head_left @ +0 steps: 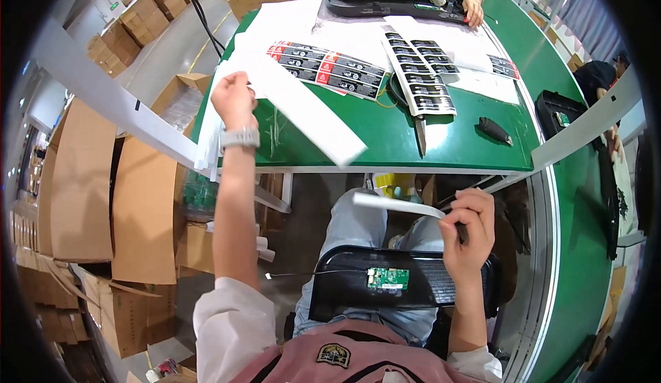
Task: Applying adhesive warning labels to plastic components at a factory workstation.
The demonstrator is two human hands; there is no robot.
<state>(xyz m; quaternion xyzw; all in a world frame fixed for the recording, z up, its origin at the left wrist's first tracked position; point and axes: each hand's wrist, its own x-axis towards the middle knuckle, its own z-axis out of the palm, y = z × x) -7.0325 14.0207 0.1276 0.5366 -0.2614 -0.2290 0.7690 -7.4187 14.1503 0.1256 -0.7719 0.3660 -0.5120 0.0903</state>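
My right hand (469, 228), raised over my lap, pinches one end of a narrow white strip (396, 204); the strip points left, above my knees. At the table's left side my left hand (234, 99) has its fingers closed at the edge of a wide white strip (313, 118), which slants across the green table toward its front edge. The fingertips are partly hidden. On my lap lies a long black plastic housing (344, 293). A green circuit board (387, 278) sits in it, and a thin cable with a small white connector (268, 275) runs off to the left.
Scissors (421, 135) lie partly under label sheets (421, 73). More red-and-black labels (327, 66) and a small black object (495, 131) are on the green table (385, 150). Across it, a co-worker's hands handle another black housing (392, 7). Cardboard boxes (144, 211) stand left.
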